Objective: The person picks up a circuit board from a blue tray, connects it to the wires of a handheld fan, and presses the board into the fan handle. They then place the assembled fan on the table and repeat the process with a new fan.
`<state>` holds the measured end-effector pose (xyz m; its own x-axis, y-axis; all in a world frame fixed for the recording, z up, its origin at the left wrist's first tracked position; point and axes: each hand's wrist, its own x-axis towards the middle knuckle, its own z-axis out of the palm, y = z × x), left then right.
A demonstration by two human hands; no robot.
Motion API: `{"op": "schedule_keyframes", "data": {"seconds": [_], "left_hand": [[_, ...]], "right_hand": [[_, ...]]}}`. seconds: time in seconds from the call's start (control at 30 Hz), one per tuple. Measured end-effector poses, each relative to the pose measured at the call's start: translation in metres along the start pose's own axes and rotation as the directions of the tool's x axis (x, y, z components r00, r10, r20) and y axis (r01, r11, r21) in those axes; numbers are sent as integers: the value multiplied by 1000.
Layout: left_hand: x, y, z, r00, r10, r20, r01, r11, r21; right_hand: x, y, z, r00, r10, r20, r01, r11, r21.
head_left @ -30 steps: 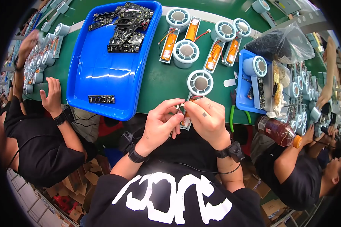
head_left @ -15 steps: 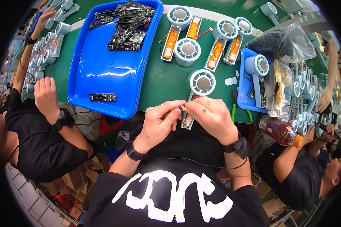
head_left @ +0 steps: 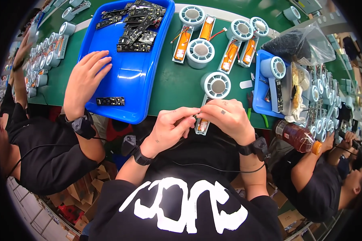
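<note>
Pinching a tiny dark bit [head_left: 196, 116], my left hand [head_left: 169, 127] has thumb and finger pressed together; the bit is too small to name. My right hand [head_left: 227, 120] bunches its fingers at the same spot, maybe to keep things steady, but its thumb is hidden, so I can't tell what it pinches. The case [head_left: 202, 127] lies just under my hands, partly covered, its round top [head_left: 217, 85] away from me, likely so the inside is near. Other cases [head_left: 182, 45] lie farther off, perhaps to give me room. The blue tray [head_left: 138, 76] keeps the boards [head_left: 136, 30] together; another person's hand [head_left: 84, 82] is over its edge.
</note>
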<state>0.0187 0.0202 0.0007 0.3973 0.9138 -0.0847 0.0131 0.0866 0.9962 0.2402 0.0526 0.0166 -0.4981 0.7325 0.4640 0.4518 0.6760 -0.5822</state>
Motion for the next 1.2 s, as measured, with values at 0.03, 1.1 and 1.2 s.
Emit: {"op": "schedule_keyframes", "data": {"seconds": [0.03,1.1,1.2], "left_hand": [[1,-1,1,1000,-22,-1,21,999,-26],[46,22,30,853,508,-121,-284,647,708],[45,16,31,851,506,-139,-273,653,707]], "right_hand": [[-3,0,2,1000,12,-18,-12,1000,-9],[-58,-58,6,520,854,21,-546,314,777],[-60,-54,6,524,852,7,-528,318,787]]}}
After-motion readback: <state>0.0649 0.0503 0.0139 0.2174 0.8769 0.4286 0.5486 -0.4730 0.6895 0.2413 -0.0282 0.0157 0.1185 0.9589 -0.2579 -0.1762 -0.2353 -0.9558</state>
